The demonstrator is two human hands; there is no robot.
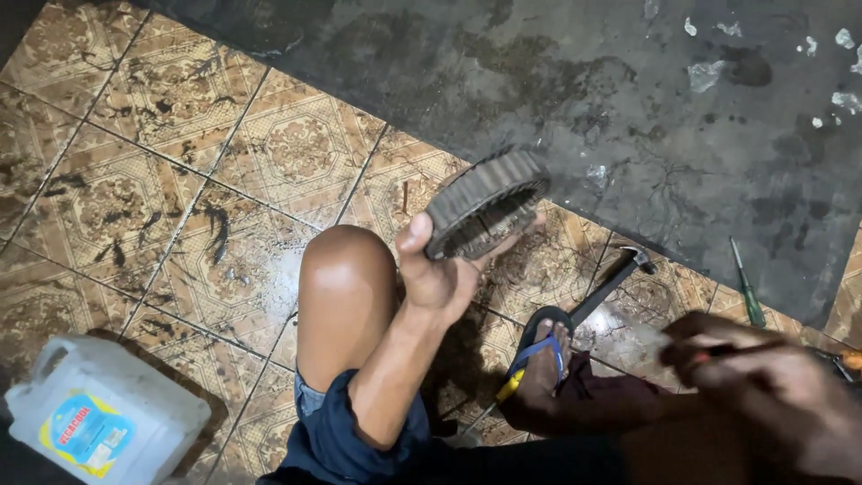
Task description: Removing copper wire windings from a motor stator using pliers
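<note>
Two bare hands work over the tiled floor (pixel 180 207). His left hand (pixel 440 269) holds up a dark toothed gear ring (pixel 487 205), thumb pressed on its near rim, fingers curled behind and under it, so the ring sits at 1 o'clock from the palm. His right hand (pixel 763 377), blurred at 4 o'clock, is closed around a thin tool. A hammer (pixel 620 274) lies by the sandalled foot (pixel 543 368); a white jug (pixel 103 418) stands at 8 o'clock.

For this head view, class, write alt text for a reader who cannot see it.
A person's left hand holds up a dark toothed metal ring over a greasy tiled floor. Their blurred right hand grips a thin tool; a hammer lies nearby.
</note>
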